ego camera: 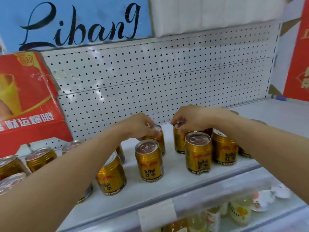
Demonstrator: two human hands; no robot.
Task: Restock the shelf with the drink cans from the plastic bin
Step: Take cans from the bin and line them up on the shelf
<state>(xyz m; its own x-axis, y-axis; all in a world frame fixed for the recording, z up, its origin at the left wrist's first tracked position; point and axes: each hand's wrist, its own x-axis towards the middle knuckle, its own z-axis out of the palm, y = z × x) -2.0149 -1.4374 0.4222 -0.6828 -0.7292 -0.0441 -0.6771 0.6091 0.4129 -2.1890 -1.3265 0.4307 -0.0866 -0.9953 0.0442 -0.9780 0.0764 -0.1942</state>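
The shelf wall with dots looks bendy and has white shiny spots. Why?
Head view: the wide lens curves the dotted wall and shelf edge; the pale patches are light glare on the wall; the cans at far left and goods underneath look blurry.

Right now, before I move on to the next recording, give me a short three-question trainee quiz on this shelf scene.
1. True or false: the left hand and the right hand each grip the top of a gold can at the back of the shelf.
2. What stands left of the cans? A) red carton B) glass jars C) green crate
3. Fill in: the panel behind the cans is a white ____.

Key: 1 true; 2 A, the red carton; 3 pegboard.
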